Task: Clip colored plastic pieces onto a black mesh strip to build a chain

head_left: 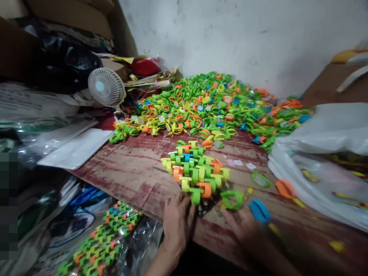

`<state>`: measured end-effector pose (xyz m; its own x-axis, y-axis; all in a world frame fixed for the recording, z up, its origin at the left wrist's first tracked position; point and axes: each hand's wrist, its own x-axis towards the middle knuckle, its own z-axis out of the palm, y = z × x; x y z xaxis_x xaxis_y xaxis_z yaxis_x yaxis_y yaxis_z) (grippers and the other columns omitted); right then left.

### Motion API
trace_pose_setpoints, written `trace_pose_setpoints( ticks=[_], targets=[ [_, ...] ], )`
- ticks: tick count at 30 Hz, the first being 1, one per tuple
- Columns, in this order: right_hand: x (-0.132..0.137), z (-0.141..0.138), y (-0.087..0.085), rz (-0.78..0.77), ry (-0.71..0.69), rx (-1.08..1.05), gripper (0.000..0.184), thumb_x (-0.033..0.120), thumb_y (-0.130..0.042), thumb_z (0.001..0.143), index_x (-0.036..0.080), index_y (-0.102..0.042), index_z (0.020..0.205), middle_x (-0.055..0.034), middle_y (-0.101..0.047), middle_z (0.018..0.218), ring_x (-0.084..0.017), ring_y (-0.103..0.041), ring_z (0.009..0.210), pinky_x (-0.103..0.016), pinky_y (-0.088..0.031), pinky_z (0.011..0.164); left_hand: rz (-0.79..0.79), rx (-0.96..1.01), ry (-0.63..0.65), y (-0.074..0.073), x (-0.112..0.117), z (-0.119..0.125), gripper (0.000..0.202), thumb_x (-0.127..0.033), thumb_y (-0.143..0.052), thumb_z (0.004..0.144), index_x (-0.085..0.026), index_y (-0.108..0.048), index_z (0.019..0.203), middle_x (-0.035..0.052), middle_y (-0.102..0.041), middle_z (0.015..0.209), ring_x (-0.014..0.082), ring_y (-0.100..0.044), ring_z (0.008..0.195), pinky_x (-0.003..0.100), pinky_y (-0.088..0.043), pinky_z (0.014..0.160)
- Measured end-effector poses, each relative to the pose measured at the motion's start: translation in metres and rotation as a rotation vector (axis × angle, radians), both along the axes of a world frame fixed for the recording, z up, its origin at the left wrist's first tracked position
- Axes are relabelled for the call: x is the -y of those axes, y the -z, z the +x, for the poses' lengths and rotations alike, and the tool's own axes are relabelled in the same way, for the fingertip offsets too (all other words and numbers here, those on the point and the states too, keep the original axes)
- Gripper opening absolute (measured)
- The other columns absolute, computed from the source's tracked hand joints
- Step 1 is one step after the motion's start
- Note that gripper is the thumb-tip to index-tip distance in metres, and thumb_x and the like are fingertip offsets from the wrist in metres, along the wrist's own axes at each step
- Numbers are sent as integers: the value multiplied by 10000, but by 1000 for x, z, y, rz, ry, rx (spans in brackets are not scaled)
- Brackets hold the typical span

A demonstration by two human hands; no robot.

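In the middle of the table is a dark board with pale dots (204, 209), mostly hidden under rows of curved plastic bands (195, 174) in green, yellow, orange and blue that look like toy watches. My left hand (177, 214) is closed at the board's near left edge, its fingers bent against it. My right hand (241, 224), smeared by motion, is by the near right corner, fingers around the lower side of a green toy watch (232, 199). Just right of that hand lies a blue toy watch (259, 211) with a yellow end.
A large heap of toy watches (201, 103) rises against the wall. At left stand a small fan (106, 87) and a white sheet (79, 149). A white plastic bag (324, 134) bounds the right. Below the table edge lies another filled strip (100, 245).
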<state>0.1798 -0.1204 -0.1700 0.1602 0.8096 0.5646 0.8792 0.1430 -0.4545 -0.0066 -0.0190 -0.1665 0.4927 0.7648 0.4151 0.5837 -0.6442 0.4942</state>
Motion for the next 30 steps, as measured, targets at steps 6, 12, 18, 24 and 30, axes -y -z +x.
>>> trace_pose_setpoints(
  ticks=[6,12,18,24,30],
  targets=[
    [4,-21,-11,61,37,2,284,250,-474,966,147,-730,901,-118,-769,862,-245,-752,814,-343,-630,743,-18,-7,44,1,-1,-6,193,-197,-527,942,-203,-691,1043,75,-699,1042,269,-632,955,406,-438,834],
    [-3,-42,-10,17,65,-157,183,258,-587,918,174,-750,910,-94,-780,872,-242,-758,798,-339,-626,746,-67,-46,129,-4,-2,-15,338,-205,-519,853,-195,-656,1162,90,-668,1110,269,-599,1033,412,-442,891],
    [-13,-53,-14,78,40,-132,203,237,-572,925,172,-740,831,-68,-760,742,-203,-738,663,-267,-607,641,-81,-43,122,-13,2,-12,398,-235,-587,774,-177,-644,1164,111,-653,1101,305,-593,1040,453,-436,901],
    [-20,-53,-23,129,-57,5,196,124,-517,921,165,-693,845,-62,-732,713,-183,-715,652,-245,-584,638,-58,-76,115,-4,-2,-12,380,-312,-701,806,-193,-640,1162,112,-661,1170,307,-607,1057,436,-451,885],
    [-21,-55,-23,60,-72,52,224,61,-487,882,179,-660,962,-63,-741,818,-190,-719,738,-267,-587,684,-56,-91,116,-1,-4,-14,232,-306,-699,862,-207,-692,1071,91,-687,1114,280,-618,1021,386,-466,844]
  ],
)
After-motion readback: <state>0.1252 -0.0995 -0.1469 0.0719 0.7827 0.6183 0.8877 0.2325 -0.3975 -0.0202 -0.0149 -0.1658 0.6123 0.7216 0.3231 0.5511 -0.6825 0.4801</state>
